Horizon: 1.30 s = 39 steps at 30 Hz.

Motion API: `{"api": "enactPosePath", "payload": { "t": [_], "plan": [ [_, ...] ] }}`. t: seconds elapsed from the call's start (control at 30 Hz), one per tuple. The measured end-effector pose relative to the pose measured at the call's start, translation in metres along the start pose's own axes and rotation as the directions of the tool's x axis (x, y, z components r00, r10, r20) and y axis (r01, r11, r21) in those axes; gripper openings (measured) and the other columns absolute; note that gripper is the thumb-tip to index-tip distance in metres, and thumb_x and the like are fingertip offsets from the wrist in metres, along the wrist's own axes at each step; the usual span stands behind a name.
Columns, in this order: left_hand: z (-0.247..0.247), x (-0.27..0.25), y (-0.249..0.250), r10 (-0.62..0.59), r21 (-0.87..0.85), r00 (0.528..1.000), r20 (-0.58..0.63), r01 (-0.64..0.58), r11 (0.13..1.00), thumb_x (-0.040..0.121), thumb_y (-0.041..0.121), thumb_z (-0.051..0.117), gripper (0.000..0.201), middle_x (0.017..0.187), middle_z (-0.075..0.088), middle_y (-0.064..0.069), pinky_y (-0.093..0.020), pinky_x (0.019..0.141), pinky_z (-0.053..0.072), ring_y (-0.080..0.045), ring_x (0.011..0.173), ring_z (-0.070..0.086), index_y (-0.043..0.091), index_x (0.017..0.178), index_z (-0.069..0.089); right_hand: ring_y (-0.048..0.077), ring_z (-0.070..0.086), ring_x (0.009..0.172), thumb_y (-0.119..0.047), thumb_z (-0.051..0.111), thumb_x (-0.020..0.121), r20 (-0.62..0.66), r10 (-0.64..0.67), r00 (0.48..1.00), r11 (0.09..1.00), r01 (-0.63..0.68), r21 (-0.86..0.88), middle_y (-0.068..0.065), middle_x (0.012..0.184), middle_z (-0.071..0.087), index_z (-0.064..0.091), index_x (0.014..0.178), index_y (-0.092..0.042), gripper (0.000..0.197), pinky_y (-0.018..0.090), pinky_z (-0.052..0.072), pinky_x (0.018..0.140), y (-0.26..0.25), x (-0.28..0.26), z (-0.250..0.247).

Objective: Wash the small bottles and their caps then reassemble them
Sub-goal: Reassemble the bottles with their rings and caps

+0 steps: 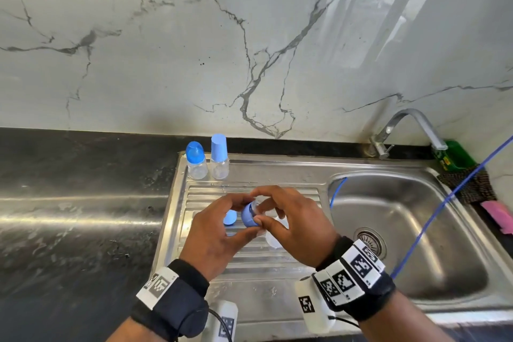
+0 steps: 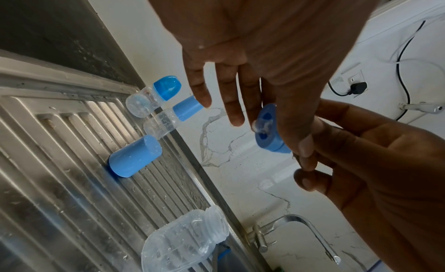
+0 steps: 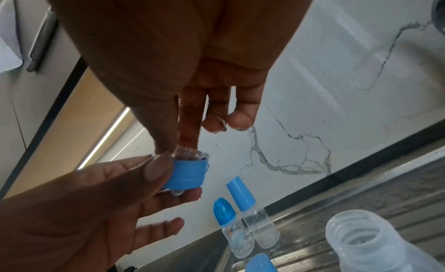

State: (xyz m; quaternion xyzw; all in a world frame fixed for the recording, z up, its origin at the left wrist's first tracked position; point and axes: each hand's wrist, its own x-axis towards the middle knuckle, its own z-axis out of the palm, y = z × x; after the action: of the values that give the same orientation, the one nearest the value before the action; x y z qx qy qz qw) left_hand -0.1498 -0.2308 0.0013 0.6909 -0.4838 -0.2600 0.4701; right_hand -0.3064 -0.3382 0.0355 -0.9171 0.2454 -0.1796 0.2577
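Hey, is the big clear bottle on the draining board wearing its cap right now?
No, the big clear bottle stands open on the draining board, its bare threaded neck showing.

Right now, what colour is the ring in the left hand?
Blue screw ring, clearest in the right wrist view.

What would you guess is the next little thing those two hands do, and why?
Probably seat the clear teat fully into the blue ring: the left hand pinches the ring, the right hand works the teat, and the open bottle on the draining board has no top yet.
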Motion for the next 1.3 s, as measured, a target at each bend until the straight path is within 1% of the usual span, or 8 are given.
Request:
{"api": "enactPosePath", "payload": {
  "t": [0.2,0.4,0.57,0.77,0.87,1.03,1.17,1.3],
  "plan": [
    [0.001,-0.005,-0.002,-0.012,-0.037,1.000,0.002,0.012,0.999,0.066,0.054,0.080,0.053,0.103,0.070,0.020,-0.004,0.072,0.041,-0.002,0.097,0.059,0.037,0.114,0.065,0.003,0.063,0.090,-0.017,0.064,0.096,0.002,0.036,0.999,0.985,-0.035,0.167,-0.012,0.101,0.069,0.060,0.124,-0.031,0.031,0.013,0.048,0.079,-0.004,-0.002,0.006],
    [0.000,-0.006,0.000,0.038,-0.087,0.999,-0.008,-0.039,0.995,0.068,0.050,0.081,0.047,0.101,0.068,0.024,-0.005,0.070,0.038,0.000,0.089,0.054,0.036,0.112,0.069,0.010,0.065,0.089,-0.024,0.078,0.086,-0.165,0.184,0.969,0.955,-0.136,0.264,-0.012,0.095,0.066,0.065,0.114,-0.026,0.032,0.021,0.055,0.073,0.002,-0.002,0.005],
    [0.000,-0.002,-0.002,0.042,-0.168,0.999,0.019,-0.038,0.985,0.072,0.047,0.079,0.050,0.109,0.070,0.019,-0.017,0.072,0.050,-0.010,0.098,0.064,0.034,0.118,0.064,0.012,0.069,0.071,-0.019,0.065,0.098,0.160,0.328,0.931,0.786,-0.363,0.500,0.008,0.084,0.075,0.072,0.115,-0.014,0.020,0.029,0.059,0.069,0.006,-0.002,0.005],
    [0.003,0.003,-0.002,-0.059,-0.216,0.998,0.039,0.066,0.974,0.083,0.042,0.076,0.039,0.110,0.072,0.013,-0.020,0.077,0.058,-0.006,0.095,0.071,0.034,0.119,0.064,0.021,0.071,0.071,-0.026,0.074,0.091,0.084,0.409,0.909,0.778,-0.395,0.489,0.003,0.080,0.075,0.071,0.103,-0.019,0.015,0.045,0.061,0.074,0.010,-0.001,0.011],
    [0.006,0.004,-0.002,-0.076,-0.211,0.997,0.012,0.077,0.975,0.089,0.030,0.073,0.025,0.109,0.072,0.006,-0.019,0.075,0.057,-0.007,0.091,0.072,0.029,0.113,0.067,0.012,0.068,0.068,-0.029,0.077,0.087,0.052,0.430,0.901,0.794,-0.405,0.453,-0.004,0.076,0.073,0.071,0.095,-0.021,0.013,0.042,0.061,0.073,0.010,-0.001,0.015],
    [0.010,0.005,-0.003,-0.077,-0.166,0.995,-0.061,0.066,0.984,0.088,0.029,0.075,0.019,0.102,0.072,0.008,-0.020,0.075,0.059,-0.007,0.087,0.071,0.029,0.106,0.071,0.009,0.069,0.075,-0.037,0.076,0.087,0.023,0.415,0.909,0.818,-0.384,0.427,-0.007,0.083,0.073,0.070,0.097,-0.024,0.017,0.031,0.060,0.071,0.005,-0.003,0.018],
    [0.010,0.006,-0.010,-0.052,-0.110,0.998,-0.045,0.047,0.993,0.087,0.018,0.078,0.018,0.096,0.072,0.009,-0.031,0.077,0.061,-0.012,0.086,0.071,0.029,0.100,0.074,0.008,0.067,0.078,-0.021,0.076,0.086,-0.068,0.360,0.930,0.872,-0.310,0.378,-0.009,0.083,0.070,0.072,0.100,-0.026,0.016,0.019,0.056,0.067,0.004,-0.005,0.021],
    [0.012,0.006,-0.009,-0.074,-0.065,0.997,-0.016,0.073,0.995,0.086,0.020,0.078,0.017,0.094,0.072,0.010,-0.027,0.077,0.061,-0.009,0.084,0.071,0.031,0.098,0.073,0.007,0.065,0.075,-0.012,0.075,0.083,-0.103,0.372,0.922,0.887,-0.320,0.333,-0.008,0.080,0.070,0.074,0.089,-0.021,0.010,0.011,0.049,0.061,0.005,-0.004,0.026]
  ]
}}
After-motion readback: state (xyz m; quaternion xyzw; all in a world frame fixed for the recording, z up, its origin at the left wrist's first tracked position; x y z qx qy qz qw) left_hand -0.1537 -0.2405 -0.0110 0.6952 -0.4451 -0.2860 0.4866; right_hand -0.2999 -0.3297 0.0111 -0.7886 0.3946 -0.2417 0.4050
